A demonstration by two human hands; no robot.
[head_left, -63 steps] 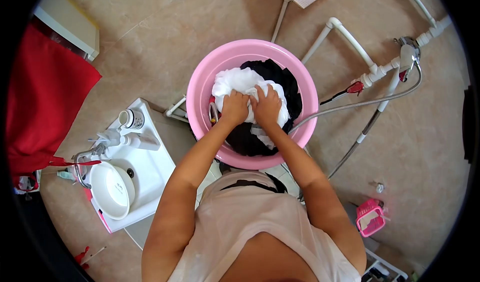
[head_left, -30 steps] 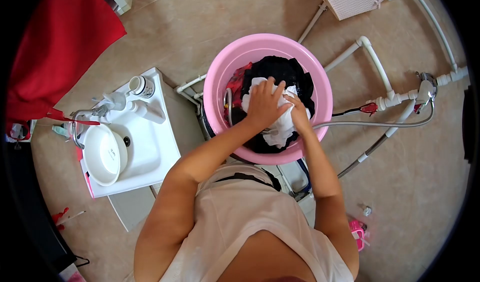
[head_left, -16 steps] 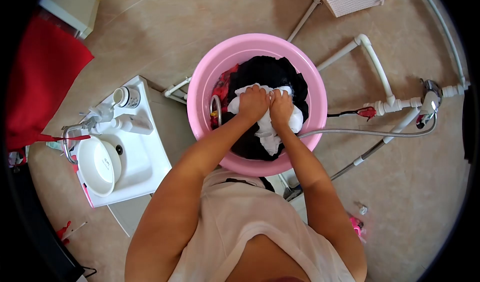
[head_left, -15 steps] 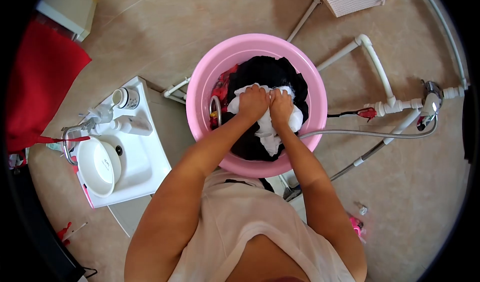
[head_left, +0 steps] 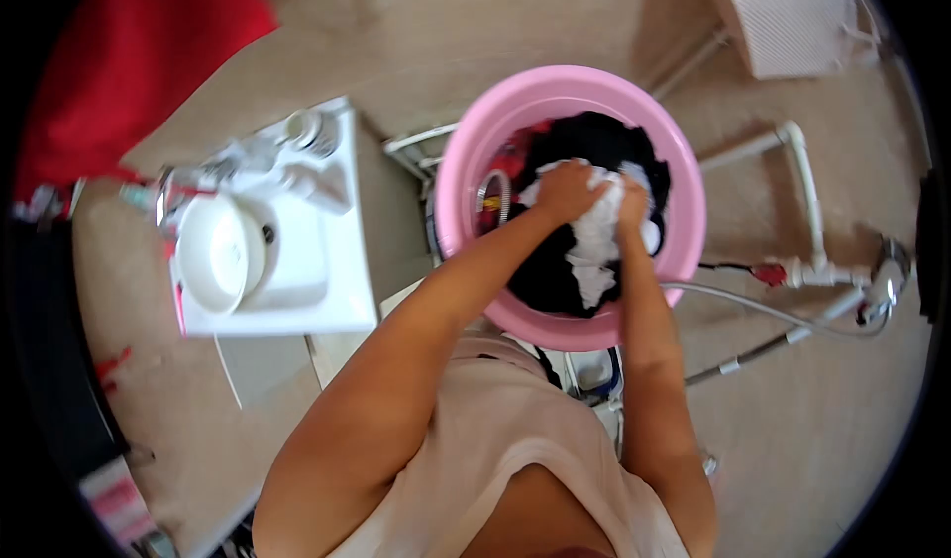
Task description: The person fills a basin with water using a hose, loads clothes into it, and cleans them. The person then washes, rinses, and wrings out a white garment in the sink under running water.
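A crumpled white cloth (head_left: 596,241) lies on dark, black clothes (head_left: 594,137) inside a large pink tub (head_left: 458,186). Both hands are in the tub, close together on the cloth. My left hand (head_left: 572,193) is closed on its upper left part, fingers curled into the fabric. On the right side, my right hand (head_left: 631,206) grips the same cloth, its fingertips partly hidden. Red patterned fabric (head_left: 520,147) shows at the tub's left inside, beside the looped end of a metal hose (head_left: 503,193).
Left of the tub stands a white sink (head_left: 342,261) with a white basin (head_left: 218,256), bottles and a faucet. Red cloth (head_left: 149,62) hangs at upper left. White pipes (head_left: 807,201) and a tap (head_left: 889,271) are at right; a flexible hose (head_left: 753,302) runs over the tub's rim.
The view has shifted, so tub and sink appear further right. Both hands stay on the white cloth, now slightly further apart, and the cloth between them looks more stretched out downward.
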